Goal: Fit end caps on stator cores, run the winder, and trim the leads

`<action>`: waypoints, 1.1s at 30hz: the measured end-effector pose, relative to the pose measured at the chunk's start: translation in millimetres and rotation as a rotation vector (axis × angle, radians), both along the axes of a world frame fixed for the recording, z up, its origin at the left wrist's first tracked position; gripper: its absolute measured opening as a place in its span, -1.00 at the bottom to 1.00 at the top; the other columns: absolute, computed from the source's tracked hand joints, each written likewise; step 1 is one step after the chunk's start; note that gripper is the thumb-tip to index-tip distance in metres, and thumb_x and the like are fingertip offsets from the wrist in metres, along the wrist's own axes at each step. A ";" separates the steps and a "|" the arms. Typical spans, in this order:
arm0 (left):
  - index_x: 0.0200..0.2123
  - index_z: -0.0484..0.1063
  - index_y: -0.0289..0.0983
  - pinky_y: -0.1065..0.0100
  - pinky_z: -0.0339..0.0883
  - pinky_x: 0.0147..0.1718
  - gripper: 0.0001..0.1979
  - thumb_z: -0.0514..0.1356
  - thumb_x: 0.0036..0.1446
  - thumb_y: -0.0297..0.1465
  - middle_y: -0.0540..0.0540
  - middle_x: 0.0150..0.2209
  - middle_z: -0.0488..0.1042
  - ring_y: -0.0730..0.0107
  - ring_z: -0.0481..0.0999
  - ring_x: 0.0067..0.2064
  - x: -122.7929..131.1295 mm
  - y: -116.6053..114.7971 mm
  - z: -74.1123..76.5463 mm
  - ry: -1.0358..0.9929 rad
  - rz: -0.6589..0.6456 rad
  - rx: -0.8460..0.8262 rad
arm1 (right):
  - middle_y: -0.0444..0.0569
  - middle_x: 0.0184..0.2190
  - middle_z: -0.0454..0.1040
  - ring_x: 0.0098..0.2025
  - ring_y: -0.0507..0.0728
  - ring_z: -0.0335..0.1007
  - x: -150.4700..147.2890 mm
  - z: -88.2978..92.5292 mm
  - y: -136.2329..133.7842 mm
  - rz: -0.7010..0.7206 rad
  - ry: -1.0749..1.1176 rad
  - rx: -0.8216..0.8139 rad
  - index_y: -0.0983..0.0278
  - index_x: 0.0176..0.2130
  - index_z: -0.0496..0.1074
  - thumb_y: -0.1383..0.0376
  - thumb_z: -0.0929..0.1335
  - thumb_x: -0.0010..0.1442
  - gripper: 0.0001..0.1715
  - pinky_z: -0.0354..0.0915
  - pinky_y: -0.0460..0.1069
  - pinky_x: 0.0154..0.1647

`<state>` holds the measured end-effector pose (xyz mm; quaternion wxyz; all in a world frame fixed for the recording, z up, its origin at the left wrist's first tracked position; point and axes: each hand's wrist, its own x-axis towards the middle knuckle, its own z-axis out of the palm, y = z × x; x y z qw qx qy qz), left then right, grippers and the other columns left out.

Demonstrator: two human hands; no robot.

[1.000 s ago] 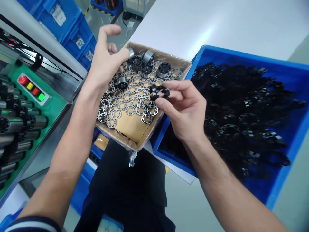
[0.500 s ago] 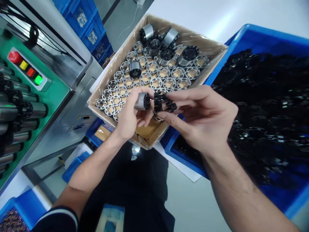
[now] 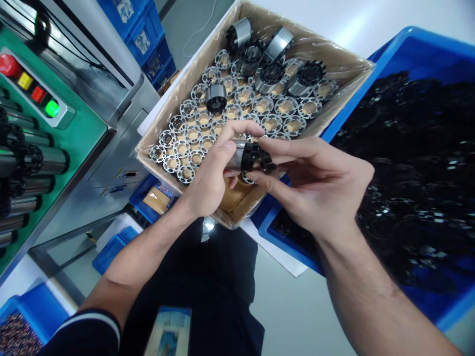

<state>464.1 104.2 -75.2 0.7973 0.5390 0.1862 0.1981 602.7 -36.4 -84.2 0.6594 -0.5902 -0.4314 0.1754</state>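
My left hand point(image 3: 211, 180) is closed around a steel stator core point(image 3: 234, 159) with a slotted black end facing right. My right hand point(image 3: 315, 180) pinches a toothed black plastic insulator point(image 3: 261, 159) between thumb and fingers. The insulator meets the core's black end; whether it is seated I cannot tell. Both hands are above a plastic-lined cardboard box point(image 3: 341, 91), where bare stator cores point(image 3: 285, 106) stand in rows. Several cores with black toothed ends, such as one core point(image 3: 216, 98), lie on top of them.
A large blue bin point(image 3: 419, 42) of black plastic parts stands at the right. On the left is a green machine table point(image 3: 85, 143) with metal cylinders and a button panel point(image 3: 39, 89). Blue crates point(image 3: 143, 42) are stacked behind, and a blue tray point(image 3: 44, 311) is at lower left.
The gap between the core and the black insulator has closed, with my left hand moving right toward my right hand. The view has shifted slightly.
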 end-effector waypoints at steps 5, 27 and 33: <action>0.21 0.62 -0.08 0.34 0.32 -0.44 -0.41 0.17 0.75 0.29 -0.02 -0.25 0.44 0.37 0.28 -0.40 -0.6 2.3 0.2 0.057 -0.029 0.037 | -0.14 0.13 0.91 0.02 0.27 0.94 4.4 -2.6 -4.7 -0.004 -0.045 -0.015 -0.16 0.34 0.88 0.27 0.82 0.39 -0.37 0.94 0.21 0.07; 0.26 0.72 -0.09 0.27 0.53 -0.40 -0.24 0.31 0.61 0.46 -0.11 -0.17 0.75 0.32 0.57 -0.37 -2.6 -0.3 18.4 0.166 -0.069 -0.014 | -0.14 -0.07 0.92 -0.23 0.26 0.89 4.1 2.7 -0.2 0.029 0.021 0.016 -0.14 0.33 0.87 0.27 0.86 0.29 -0.29 0.89 0.16 -0.22; -0.19 0.60 -0.19 0.38 0.60 -0.44 -0.22 0.28 0.64 0.44 -0.23 0.05 0.88 0.21 0.90 -0.20 6.8 3.9 6.6 0.049 0.142 -0.178 | -0.17 -0.25 0.80 -0.44 0.20 0.74 -0.3 4.4 7.0 -0.060 0.112 0.106 -0.10 0.15 0.73 -0.05 0.84 0.36 -0.48 0.68 0.06 -0.53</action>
